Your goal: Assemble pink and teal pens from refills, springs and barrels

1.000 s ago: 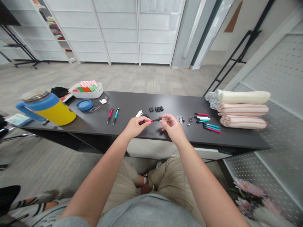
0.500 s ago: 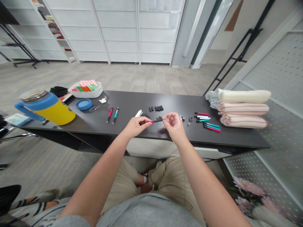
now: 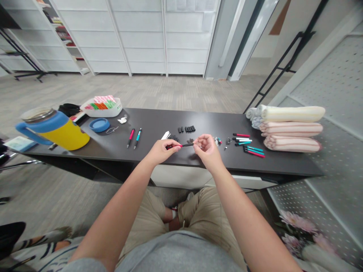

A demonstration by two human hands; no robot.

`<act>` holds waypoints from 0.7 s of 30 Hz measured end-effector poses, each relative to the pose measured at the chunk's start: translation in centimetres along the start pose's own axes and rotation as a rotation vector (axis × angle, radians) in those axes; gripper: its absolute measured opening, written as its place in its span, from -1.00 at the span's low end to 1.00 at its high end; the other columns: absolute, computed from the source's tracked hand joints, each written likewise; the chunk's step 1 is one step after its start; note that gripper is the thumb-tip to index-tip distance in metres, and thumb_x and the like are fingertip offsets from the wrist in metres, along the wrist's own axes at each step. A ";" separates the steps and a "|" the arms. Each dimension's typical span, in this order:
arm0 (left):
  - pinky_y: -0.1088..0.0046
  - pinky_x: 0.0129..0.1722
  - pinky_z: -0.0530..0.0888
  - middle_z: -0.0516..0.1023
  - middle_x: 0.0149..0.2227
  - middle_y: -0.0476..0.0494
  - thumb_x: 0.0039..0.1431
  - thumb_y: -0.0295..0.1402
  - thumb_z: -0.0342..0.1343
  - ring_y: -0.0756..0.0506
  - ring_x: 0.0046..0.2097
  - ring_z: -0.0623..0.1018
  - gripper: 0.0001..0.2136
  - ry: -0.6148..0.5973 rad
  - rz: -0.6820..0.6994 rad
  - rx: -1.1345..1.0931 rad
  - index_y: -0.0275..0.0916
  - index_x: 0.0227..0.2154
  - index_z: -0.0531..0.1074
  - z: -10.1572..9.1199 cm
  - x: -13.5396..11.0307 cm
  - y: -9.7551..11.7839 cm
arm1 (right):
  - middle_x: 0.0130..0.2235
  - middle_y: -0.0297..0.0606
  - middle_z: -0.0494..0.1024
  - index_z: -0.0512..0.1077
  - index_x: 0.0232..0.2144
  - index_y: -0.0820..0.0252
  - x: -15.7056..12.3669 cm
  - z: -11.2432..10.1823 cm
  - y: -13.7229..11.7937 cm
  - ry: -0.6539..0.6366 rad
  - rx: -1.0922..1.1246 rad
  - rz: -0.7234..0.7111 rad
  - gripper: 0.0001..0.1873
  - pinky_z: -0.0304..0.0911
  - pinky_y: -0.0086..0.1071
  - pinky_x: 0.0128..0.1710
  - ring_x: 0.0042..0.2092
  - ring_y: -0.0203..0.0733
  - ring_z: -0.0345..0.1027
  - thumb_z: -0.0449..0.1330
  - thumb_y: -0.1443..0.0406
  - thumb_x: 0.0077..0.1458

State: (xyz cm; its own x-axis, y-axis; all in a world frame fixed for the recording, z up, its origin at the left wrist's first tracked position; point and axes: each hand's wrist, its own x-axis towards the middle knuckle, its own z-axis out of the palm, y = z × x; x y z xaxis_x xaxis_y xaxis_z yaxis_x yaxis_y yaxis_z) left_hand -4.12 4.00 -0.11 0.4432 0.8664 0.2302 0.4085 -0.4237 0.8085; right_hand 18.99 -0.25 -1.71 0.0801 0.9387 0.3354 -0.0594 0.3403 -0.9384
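My left hand (image 3: 163, 150) is closed around the red end of a pen (image 3: 186, 145), held level above the front of the dark table. At the pen's dark end, the fingertips of my right hand (image 3: 206, 148) are pinched together; they hide whatever small part they grip there. Just beyond my hands lie several short black grips (image 3: 187, 129). White sticks (image 3: 166, 135) show behind my left hand. Small metallic tips (image 3: 228, 141) are to the right of my right hand, near loose red, teal and white pen barrels (image 3: 253, 152).
A finished-looking red pen (image 3: 131, 138) and a teal pen (image 3: 137, 138) lie left of centre. Farther left stand a yellow-and-blue jug (image 3: 65, 130), a blue lid (image 3: 99, 125) and a white tray (image 3: 117, 108) of coloured packets. Rolled towels (image 3: 292, 129) are stacked at the right end.
Both hands stay nearly in place at the pen, with my right fingertips shifted very slightly left along its dark end. The whole view has moved a little.
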 end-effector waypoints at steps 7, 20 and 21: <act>0.44 -0.27 0.44 0.70 -0.32 -0.09 0.25 -0.13 0.25 -0.09 -0.28 0.61 -0.73 -0.017 -0.028 -0.038 -0.19 -0.18 0.69 0.0 0.0 0.0 | -0.20 -0.32 0.55 0.30 -0.07 0.01 -0.1 -0.1 0.1 0.009 0.006 0.034 -0.54 0.26 -0.38 -0.38 -0.38 -0.29 0.30 0.42 0.15 0.08; 0.43 -0.24 0.46 0.71 -0.29 -0.10 0.24 -0.14 0.25 -0.10 -0.25 0.63 -0.74 -0.020 -0.012 -0.052 -0.20 -0.18 0.68 0.0 0.0 -0.2 | -0.21 -0.33 0.58 0.33 -0.03 0.02 -0.1 -0.1 0.2 -0.018 0.028 0.040 -0.51 0.26 -0.38 -0.34 -0.38 -0.30 0.29 0.44 0.21 0.07; 0.43 -0.24 0.46 0.71 -0.29 -0.11 0.24 -0.14 0.25 -0.10 -0.25 0.63 -0.74 -0.022 -0.010 -0.055 -0.20 -0.18 0.68 0.0 0.0 -0.2 | -0.21 -0.33 0.58 0.33 -0.03 0.02 -0.1 -0.1 0.2 -0.019 0.028 0.041 -0.51 0.26 -0.38 -0.35 -0.38 -0.30 0.28 0.44 0.21 0.07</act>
State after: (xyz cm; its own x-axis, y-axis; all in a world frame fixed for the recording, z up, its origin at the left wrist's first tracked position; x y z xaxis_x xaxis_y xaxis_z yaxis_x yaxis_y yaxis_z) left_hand -4.24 4.07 -0.24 0.4570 0.8643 0.2102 0.3692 -0.3993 0.8392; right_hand 19.04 -0.31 -1.94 0.0585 0.9528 0.2980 -0.0899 0.3023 -0.9490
